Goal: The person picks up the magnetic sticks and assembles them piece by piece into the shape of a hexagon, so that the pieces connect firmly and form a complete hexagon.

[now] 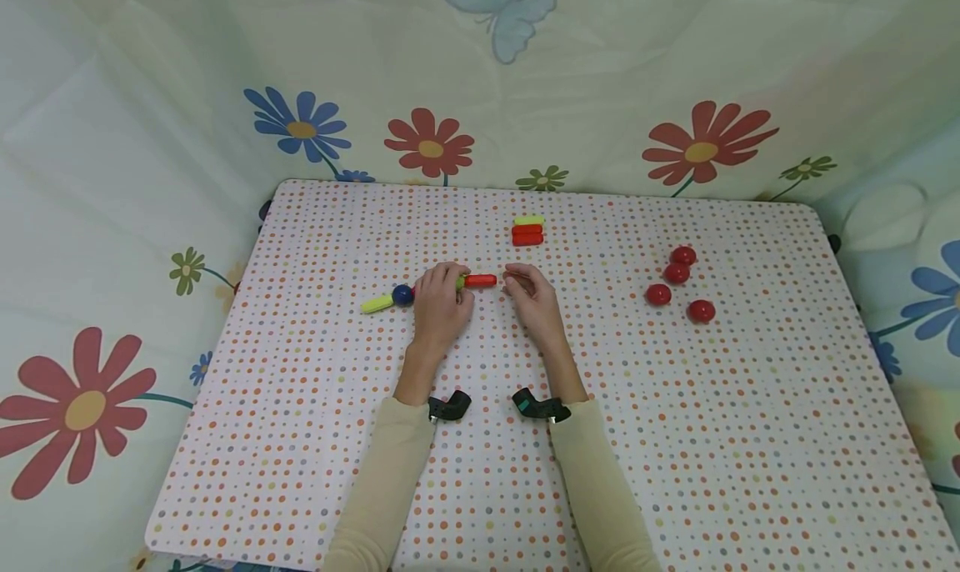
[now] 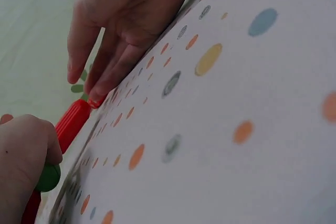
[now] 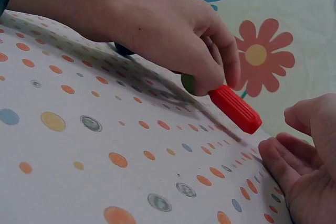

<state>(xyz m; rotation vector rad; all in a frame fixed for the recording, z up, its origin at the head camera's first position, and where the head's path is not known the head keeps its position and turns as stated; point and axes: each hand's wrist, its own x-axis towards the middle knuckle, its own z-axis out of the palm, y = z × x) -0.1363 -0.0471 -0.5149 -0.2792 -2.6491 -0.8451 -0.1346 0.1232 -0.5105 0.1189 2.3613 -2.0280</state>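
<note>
My left hand point(image 1: 442, 301) grips a chain of plastic sticks and balls low over the table. A ridged red stick point(image 3: 236, 109) sticks out to the right of its fingers, joined to a green ball point(image 2: 50, 178) at their tips. On the left, a dark blue ball point(image 1: 402, 295) and a yellow-green stick point(image 1: 377, 303) extend from under the palm; the middle of the chain is partly hidden by the hand. Just right of the red stick's free end, my right hand point(image 1: 537, 303) has its fingers loosely bent, with nothing between them.
Two red sticks point(image 1: 527, 235) and a yellow-green stick point(image 1: 528, 220) lie side by side behind the hands. Several red balls point(image 1: 677, 273) are grouped on the right. The dotted table point(image 1: 315, 439) meets a flowered curtain point(image 1: 585, 80) at the back.
</note>
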